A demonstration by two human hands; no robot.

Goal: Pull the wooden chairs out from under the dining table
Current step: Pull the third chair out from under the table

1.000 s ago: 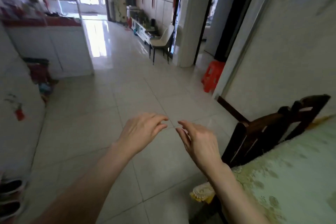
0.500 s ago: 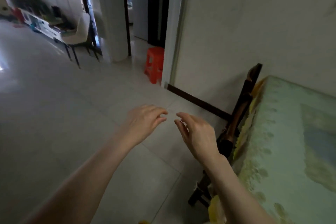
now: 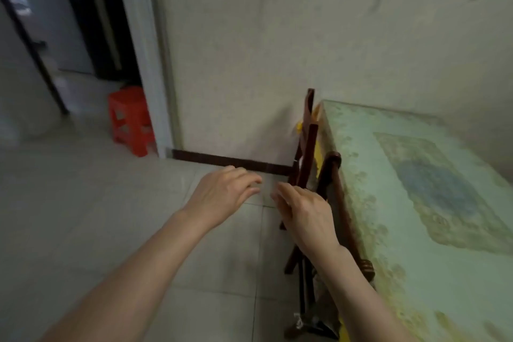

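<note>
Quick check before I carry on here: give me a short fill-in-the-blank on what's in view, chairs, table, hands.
1. The wooden chair stands pushed in against the table's ____ edge.
2. The plastic stool by the doorway is ____ in colour.
3. The left hand hovers over the ____, holding nothing.
4. The right hand is in front of the chair's ____ wooden frame.

Missing words: left; red; floor; dark

A single head-worn view looks forward and steeply down from standing height; it faces the wall [image 3: 277, 50] and the left edge of the dining table [image 3: 416, 203], which fills the lower right; the tiled floor [image 3: 97, 203] fills the lower left; both forearms reach in from the bottom, close to the lens; wide-angle bending shows.
</note>
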